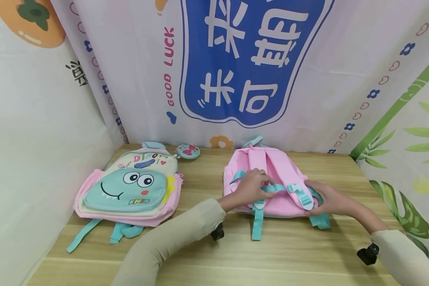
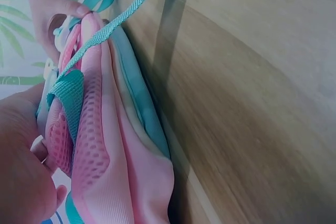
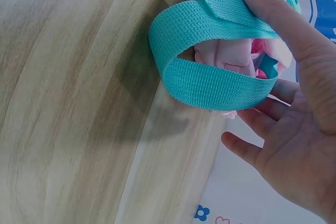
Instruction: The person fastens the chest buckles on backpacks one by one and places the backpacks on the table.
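Note:
A pink backpack (image 1: 280,204) lies on the table with its strap side up, its pink shoulder straps (image 1: 285,169) running down to teal webbing. My left hand (image 1: 251,186) reaches over the left shoulder strap and pinches a teal cross strap (image 1: 280,188), which leads to a pale buckle (image 1: 294,188). At the bag's right lower side, my right hand (image 1: 330,200) holds the end of the right strap between thumb and fingers. In the right wrist view, its thumb lies on teal webbing (image 3: 220,85) that bulges out in a loop. Some left fingertips are hidden behind the strap in the left wrist view.
Left on the wooden table (image 1: 236,254) lies a second backpack (image 1: 128,190) with a teal dinosaur face, front up. A round teal tag (image 1: 188,151) sits beside its top. Printed cloth (image 1: 146,79) hangs behind and along both sides of the table.

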`<state>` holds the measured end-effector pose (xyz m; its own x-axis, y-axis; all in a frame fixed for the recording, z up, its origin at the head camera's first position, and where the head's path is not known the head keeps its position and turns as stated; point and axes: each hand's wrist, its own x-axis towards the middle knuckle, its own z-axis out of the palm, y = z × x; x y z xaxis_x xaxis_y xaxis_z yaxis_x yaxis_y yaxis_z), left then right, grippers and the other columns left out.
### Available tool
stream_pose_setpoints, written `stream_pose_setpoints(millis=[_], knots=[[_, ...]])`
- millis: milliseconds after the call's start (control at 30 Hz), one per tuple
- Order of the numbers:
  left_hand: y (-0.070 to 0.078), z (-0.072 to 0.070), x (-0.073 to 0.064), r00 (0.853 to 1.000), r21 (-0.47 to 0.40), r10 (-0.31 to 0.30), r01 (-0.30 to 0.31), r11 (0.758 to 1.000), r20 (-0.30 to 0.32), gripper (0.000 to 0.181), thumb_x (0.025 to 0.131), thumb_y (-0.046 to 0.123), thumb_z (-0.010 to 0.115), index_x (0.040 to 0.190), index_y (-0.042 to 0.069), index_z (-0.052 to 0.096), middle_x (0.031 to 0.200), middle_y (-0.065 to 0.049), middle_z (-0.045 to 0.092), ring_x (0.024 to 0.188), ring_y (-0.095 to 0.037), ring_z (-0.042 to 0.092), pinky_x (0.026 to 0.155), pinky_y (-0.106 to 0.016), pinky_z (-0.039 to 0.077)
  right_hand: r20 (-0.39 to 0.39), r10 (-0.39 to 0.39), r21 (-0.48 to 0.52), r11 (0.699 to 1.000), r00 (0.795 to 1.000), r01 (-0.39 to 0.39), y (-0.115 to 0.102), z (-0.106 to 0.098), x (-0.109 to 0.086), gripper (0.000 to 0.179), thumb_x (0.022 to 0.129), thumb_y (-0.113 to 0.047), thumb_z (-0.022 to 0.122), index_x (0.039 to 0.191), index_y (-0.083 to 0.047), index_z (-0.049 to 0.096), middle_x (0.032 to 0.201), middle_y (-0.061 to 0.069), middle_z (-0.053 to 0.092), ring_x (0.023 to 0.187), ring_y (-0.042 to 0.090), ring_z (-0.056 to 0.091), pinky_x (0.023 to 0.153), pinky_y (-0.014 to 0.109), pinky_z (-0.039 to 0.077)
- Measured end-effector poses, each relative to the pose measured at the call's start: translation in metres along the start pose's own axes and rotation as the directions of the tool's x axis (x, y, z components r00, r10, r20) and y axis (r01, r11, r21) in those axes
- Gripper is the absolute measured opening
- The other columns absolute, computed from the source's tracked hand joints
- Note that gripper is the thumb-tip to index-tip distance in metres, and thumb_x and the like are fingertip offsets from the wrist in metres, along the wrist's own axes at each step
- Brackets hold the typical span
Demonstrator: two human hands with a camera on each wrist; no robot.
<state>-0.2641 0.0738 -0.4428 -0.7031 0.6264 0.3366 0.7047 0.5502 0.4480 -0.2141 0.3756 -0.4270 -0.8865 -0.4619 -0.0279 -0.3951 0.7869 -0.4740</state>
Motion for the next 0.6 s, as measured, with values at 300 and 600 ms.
stream_pose_setpoints(millis=[300,600], knots=[[-0.003,-0.004,-0.001,1.000,0.032,-0.025,0.025,0.999,-0.002,0.025,0.077,0.033,0.087,0.096,0.021,0.075,0.090,0.010,0.068,0.084,-0.007,0.050,0.081,-0.022,0.039,-0.011,-0.011,-0.006,1.000,1.000,0.011,0.000,0.002,0.002,0.104,0.071,-0.038,0.092,0.147,0.012,0.042,0.147,0.036,0.047,0.134,0.056,0.046,0.105,0.068,0.042],[0.001,-0.012,-0.001,1.000,0.093,-0.018,0.016,0.996,0.021,0.025,0.073,0.032,0.085,0.089,0.021,0.070,0.093,0.009,0.065,0.087,-0.007,0.050,0.082,-0.025,0.040,-0.004,-0.016,0.016,1.000,1.000,0.016,-0.001,0.002,0.000,0.104,0.071,-0.034,0.093,0.146,0.015,0.041,0.146,0.038,0.047,0.134,0.057,0.046,0.104,0.068,0.041]])
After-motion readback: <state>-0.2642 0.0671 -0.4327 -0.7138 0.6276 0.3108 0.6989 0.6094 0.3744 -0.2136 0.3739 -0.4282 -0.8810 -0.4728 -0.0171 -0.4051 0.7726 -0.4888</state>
